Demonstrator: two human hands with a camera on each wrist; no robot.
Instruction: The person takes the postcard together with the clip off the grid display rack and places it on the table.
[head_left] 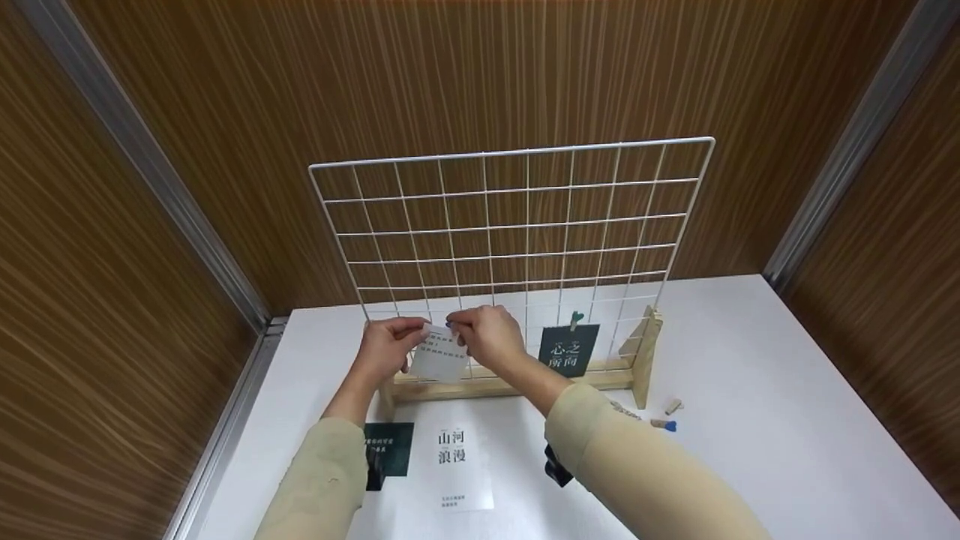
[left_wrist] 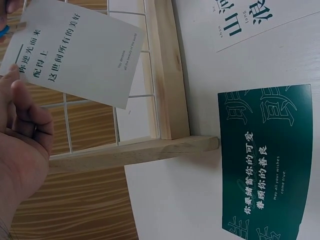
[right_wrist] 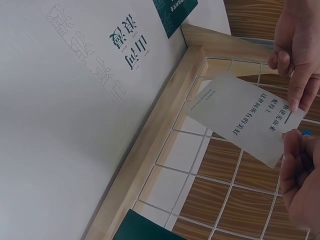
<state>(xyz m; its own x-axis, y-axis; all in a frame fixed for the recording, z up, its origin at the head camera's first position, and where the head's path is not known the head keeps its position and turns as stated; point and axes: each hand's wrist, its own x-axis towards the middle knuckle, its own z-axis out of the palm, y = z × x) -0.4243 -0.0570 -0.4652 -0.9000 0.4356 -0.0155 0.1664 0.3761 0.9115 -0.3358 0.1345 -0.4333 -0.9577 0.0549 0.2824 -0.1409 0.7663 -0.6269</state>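
My left hand [head_left: 386,349] pinches a white printed card [head_left: 439,360] by its upper left corner, in front of a white wire grid [head_left: 508,225]. At the card's top edge, my right hand [head_left: 491,337] pinches a small clothespin with a blue end [left_wrist: 5,31]. In the right wrist view, the card [right_wrist: 240,117] is tilted against the grid wires, and the right fingers partly hide the blue end [right_wrist: 306,132]. To the right, a green card [head_left: 568,350] hangs on the grid from a clothespin with a green end [head_left: 576,320].
The grid stands in a wooden base [head_left: 510,386] on a white table [head_left: 750,360]. Lying in front are a green card [left_wrist: 267,160] and a white card [head_left: 465,472]. Loose clothespins [head_left: 664,425] lie at the right. Brown wood-grain panels [head_left: 480,75] rise behind and at the sides.
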